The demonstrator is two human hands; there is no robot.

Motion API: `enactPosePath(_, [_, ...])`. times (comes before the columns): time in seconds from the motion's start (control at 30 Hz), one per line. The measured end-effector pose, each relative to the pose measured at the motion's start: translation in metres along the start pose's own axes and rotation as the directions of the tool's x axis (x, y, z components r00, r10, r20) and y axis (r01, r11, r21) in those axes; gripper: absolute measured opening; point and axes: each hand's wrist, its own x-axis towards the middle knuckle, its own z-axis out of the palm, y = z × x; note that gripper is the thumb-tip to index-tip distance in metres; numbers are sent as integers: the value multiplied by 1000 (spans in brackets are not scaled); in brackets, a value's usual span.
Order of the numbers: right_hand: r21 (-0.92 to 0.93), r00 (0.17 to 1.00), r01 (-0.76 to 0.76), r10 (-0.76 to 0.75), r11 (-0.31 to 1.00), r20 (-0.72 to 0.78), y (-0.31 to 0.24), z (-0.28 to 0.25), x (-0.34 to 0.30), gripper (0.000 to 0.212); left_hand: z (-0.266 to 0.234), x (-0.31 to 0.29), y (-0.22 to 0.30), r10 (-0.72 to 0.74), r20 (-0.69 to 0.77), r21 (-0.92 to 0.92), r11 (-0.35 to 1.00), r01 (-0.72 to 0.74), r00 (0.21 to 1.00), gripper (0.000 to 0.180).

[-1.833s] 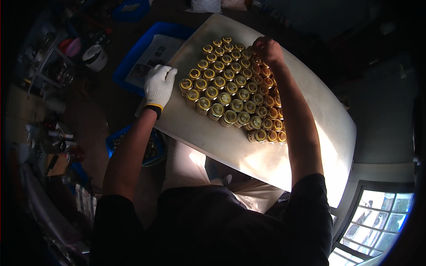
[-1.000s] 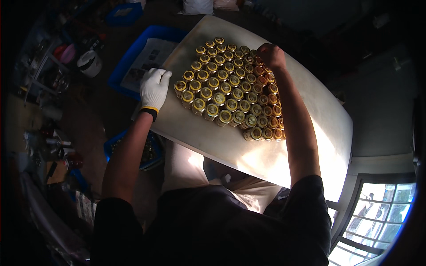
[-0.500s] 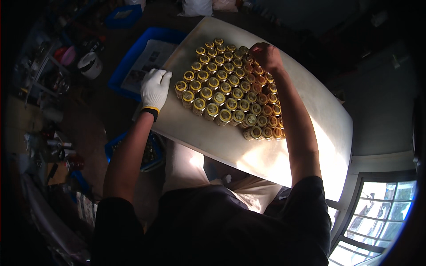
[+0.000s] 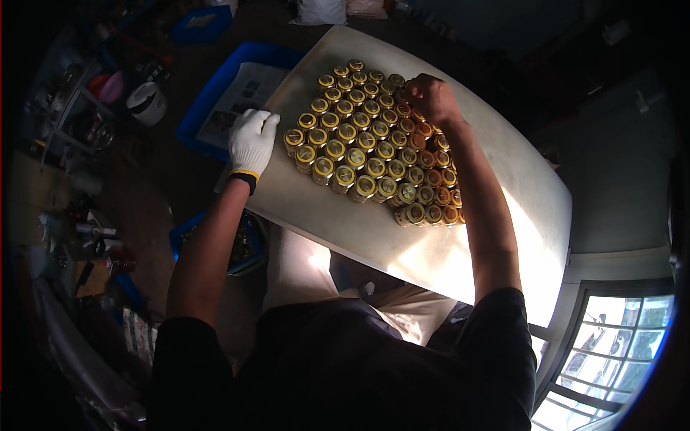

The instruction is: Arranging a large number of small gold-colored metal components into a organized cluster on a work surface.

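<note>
Many small upright cylinders point(image 4: 347, 133) with round gold-rimmed tops, jar-like, stand packed together on a pale table point(image 4: 309, 194). Those toward the right look more orange and lie partly in my right arm's shade. My bare right hand point(image 4: 431, 99) is at the far right side of the group, just over or against the tops. Its fingers are curled closed, and whatever they may hold is hidden. A white knitted glove covers my left hand point(image 4: 251, 140), which rests by the table's left edge, beside the nearest cylinders but apart from them. Its fingers are bent inward; their inside does not show.
Left of the table lies a blue tray point(image 4: 192, 118) with printed paper in it. Another blue container point(image 4: 180, 248) sits lower, beside my left forearm. Further left are a white bucket point(image 4: 146, 104) and a cluttered rack point(image 4: 68, 118). A barred window point(image 4: 607, 345) is at lower right.
My right hand has shifted slightly nearer and to the right, with its wrist more bent. My left hand and the cylinders stay essentially where they were.
</note>
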Motion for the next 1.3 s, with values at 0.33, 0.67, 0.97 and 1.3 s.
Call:
enactPosePath(0.33, [26,988,-149,150,988,-21,-7,9,1,15,0,-1,1,-23,14,0,1000,23,1000,24])
enactPosePath(0.67, [-119,970,-240,232,963,-77,-7,-9,-12,17,7,1,-7,22,-23,-18,1000,-23,999,24])
enactPosePath(0.97, [207,871,-189,261,960,-416,-41,-131,-187,17,12,0,-18,-64,-23,-119,991,60,998,28])
enactPosePath(1.3, [323,659,-640,714,697,-236,-122,-128,-488,16,17,5,-50,-84,26,-306,948,88,996,34])
